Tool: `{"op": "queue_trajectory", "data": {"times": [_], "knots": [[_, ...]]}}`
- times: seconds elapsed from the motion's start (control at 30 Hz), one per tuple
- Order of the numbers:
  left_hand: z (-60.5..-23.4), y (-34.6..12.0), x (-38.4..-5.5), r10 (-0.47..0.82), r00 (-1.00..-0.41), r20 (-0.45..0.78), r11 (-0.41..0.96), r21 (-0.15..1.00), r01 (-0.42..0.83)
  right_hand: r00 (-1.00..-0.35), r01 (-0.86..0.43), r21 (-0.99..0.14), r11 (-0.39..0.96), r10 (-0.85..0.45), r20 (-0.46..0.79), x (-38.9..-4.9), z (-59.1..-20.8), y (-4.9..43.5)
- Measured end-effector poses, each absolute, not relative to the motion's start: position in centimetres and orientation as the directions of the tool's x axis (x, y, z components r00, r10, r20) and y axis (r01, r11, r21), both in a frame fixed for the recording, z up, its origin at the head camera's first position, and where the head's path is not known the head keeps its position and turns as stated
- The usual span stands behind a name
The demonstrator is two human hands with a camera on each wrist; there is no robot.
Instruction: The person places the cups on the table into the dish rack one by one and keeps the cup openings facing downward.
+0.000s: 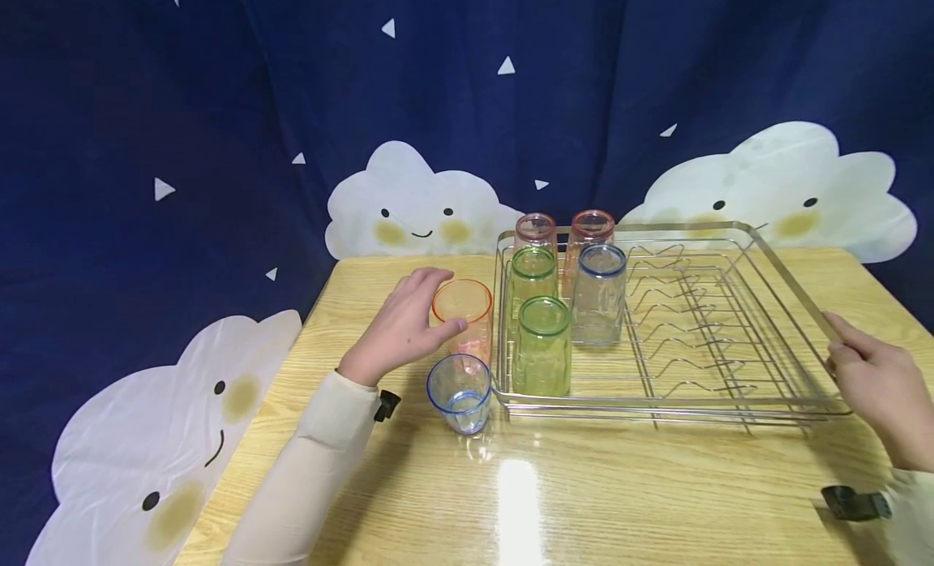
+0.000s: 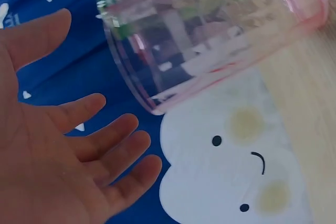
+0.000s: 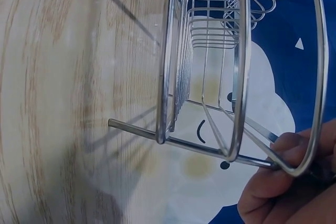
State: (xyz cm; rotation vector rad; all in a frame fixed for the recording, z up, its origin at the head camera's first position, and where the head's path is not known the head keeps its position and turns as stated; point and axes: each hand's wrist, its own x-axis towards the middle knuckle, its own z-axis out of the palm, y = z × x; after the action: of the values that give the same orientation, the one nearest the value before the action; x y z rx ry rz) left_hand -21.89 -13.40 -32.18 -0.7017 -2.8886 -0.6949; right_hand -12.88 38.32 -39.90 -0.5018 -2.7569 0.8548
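Note:
My left hand (image 1: 409,323) is spread around an upright clear glass with an orange rim (image 1: 463,302), standing just left of the dish rack. In the left wrist view, the fingers (image 2: 113,150) are loosely extended, with a gap between them and the glass (image 2: 210,45). Nearer me stands a blue-rimmed tumbler (image 1: 460,396), upright and open at the top. My right hand (image 1: 879,383) grips the right side rim of the wire dish rack (image 1: 795,294). Seen from the right wrist, its thumb and fingers curl round the rack's edge.
Upside down in the rack's left part stand two green glasses (image 1: 541,347), two red-tinted glasses (image 1: 593,233) and one blue glass (image 1: 600,298). Wavy wire dividers (image 1: 686,331) fill the right part. A dark blue curtain with clouds (image 1: 438,79) hangs behind the wooden table (image 1: 620,493).

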Motion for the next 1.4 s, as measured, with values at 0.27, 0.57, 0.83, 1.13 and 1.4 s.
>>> {"op": "queue_trajectory", "data": {"times": [0.27, 0.57, 0.83, 1.13, 1.4], "knots": [[-32.6, -13.0, -24.2, 0.424, -0.904, 0.048, 0.823, 0.395, 0.407, -0.921, 0.261, -0.583, 0.770, 0.379, 0.089, -12.8, -39.8, 38.1], [-32.9, -12.2, -25.2, 0.477, -0.878, -0.044, 0.793, 0.452, 0.408, -0.920, 0.265, -0.608, 0.748, 0.385, 0.072, -12.7, -40.0, 38.1], [-33.1, -12.0, -25.1, 0.497, -0.838, -0.226, 0.816, 0.451, 0.363, -0.915, 0.279, -0.589, 0.758, 0.396, 0.076, -12.7, -39.8, 38.1], [-34.1, -11.9, -25.3, 0.474, -0.868, -0.145, 0.806, 0.470, 0.361, -0.919, 0.288, -0.585, 0.758, 0.391, 0.054, -12.7, -39.6, 37.9], [-34.8, -11.5, -25.3, 0.428, -0.901, -0.072, 0.826, 0.436, 0.357, -0.913, 0.305, -0.590, 0.748, 0.405, 0.041, -12.7, -39.6, 37.8]]}}
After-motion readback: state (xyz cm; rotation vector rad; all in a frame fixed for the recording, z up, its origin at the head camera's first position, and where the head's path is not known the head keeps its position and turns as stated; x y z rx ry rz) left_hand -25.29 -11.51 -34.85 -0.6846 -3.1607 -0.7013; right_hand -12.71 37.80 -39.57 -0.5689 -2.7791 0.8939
